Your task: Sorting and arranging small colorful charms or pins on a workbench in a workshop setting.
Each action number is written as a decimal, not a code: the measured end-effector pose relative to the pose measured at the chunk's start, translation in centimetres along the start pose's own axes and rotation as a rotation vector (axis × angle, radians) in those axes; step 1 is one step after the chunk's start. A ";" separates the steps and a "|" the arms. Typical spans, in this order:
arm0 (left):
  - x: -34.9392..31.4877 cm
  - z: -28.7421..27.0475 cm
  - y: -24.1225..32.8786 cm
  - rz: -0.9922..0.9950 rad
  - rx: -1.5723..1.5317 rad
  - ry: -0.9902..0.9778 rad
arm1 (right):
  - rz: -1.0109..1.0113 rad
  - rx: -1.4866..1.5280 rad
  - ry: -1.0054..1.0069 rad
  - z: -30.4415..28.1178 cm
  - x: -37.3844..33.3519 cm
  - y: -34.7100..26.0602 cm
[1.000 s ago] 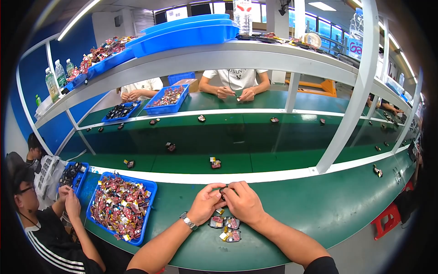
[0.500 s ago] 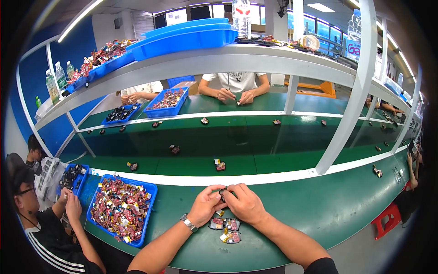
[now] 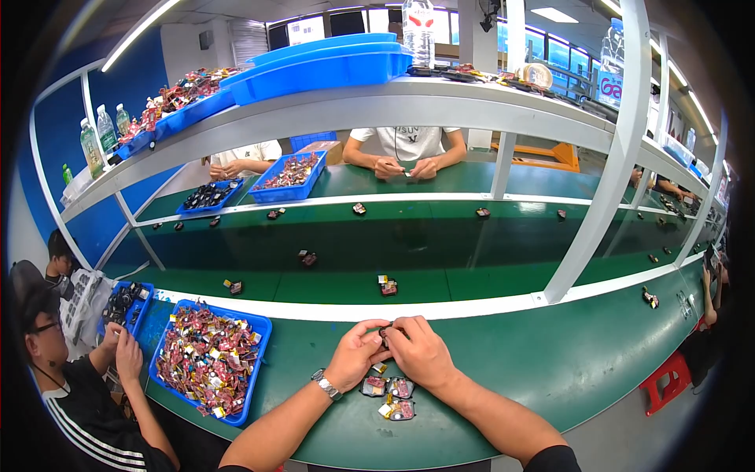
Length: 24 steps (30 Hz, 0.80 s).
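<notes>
My left hand [image 3: 353, 355] and my right hand [image 3: 422, 352] meet over the green bench [image 3: 519, 354]. Their fingers close round a small dark casing [image 3: 384, 333], mostly hidden by the fingertips. A silver watch is on my left wrist. Just below my hands lie several small open black casings [image 3: 401, 388] with red circuit boards and silver or yellow pieces in them. One small yellow-and-white piece [image 3: 380, 367] lies close under my fingers.
A blue tray [image 3: 266, 334] heaped with red circuit boards stands left of my arm, beside a co-worker [image 3: 86, 401]. Past a white rail [image 3: 354, 309], a green conveyor [image 3: 338, 287] carries scattered assemblies. A shelf [image 3: 338, 110] spans above; a white post [image 3: 602, 177] rises right.
The assemblies on the conveyor have shifted slightly to the right. My hands stay in place round the dark casing, with only slight finger movement.
</notes>
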<state>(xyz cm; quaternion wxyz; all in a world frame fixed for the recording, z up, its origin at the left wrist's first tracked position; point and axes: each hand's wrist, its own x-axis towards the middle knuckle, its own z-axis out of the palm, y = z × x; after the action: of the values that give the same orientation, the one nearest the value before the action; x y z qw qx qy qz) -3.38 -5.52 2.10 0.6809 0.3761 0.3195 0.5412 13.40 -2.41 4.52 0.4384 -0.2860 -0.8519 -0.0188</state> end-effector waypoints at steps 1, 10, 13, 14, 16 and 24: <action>0.0 0.0 -0.1 -0.001 0.001 0.001 | -0.001 0.009 -0.006 0.0 0.1 0.0; 0.1 0.3 -0.1 0.013 -0.001 -0.010 | -0.047 -0.036 0.008 0.1 -0.4 0.7; 0.1 0.0 0.0 0.012 0.013 -0.003 | -0.059 0.012 0.033 0.3 0.0 0.6; 0.1 -0.2 0.1 0.001 0.027 0.015 | -0.062 0.012 0.034 0.3 0.0 0.2; 0.1 -0.4 0.0 -0.003 0.035 0.034 | 0.064 0.084 -0.013 0.1 -0.1 -0.6; 0.8 -0.9 -0.5 0.182 0.083 0.116 | 0.376 -0.016 0.072 2.3 1.4 11.0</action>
<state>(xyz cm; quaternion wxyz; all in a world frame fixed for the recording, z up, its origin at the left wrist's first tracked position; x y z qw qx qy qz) -3.75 -4.60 1.19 0.5930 0.3993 0.3450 0.6081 16.66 8.10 1.75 0.4622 -0.4426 -0.7670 0.0464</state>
